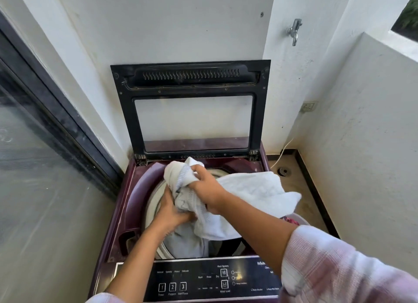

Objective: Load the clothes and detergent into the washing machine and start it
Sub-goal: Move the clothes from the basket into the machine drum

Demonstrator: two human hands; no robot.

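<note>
A maroon top-loading washing machine (126,203) stands before me with its black-framed lid (192,76) raised against the wall. Both hands hold a bundle of white clothes (253,189) over the drum opening. My right hand (208,187) grips the bundle from above, near a ribbed white piece (178,173). From below on the left, my left hand (174,212) clutches the same bundle. A white towel spreads right across the rim. Grey fabric (185,241) lies inside the drum. The black control panel (203,280) runs along the near edge. No detergent is visible.
A glass sliding door (34,167) runs along the left. A tap (295,30) and a socket (309,106) sit on the right wall, with a white cord (280,153) and floor drain (283,171) beyond the machine. A pale basket rim (300,219) with coloured cloth shows at the right.
</note>
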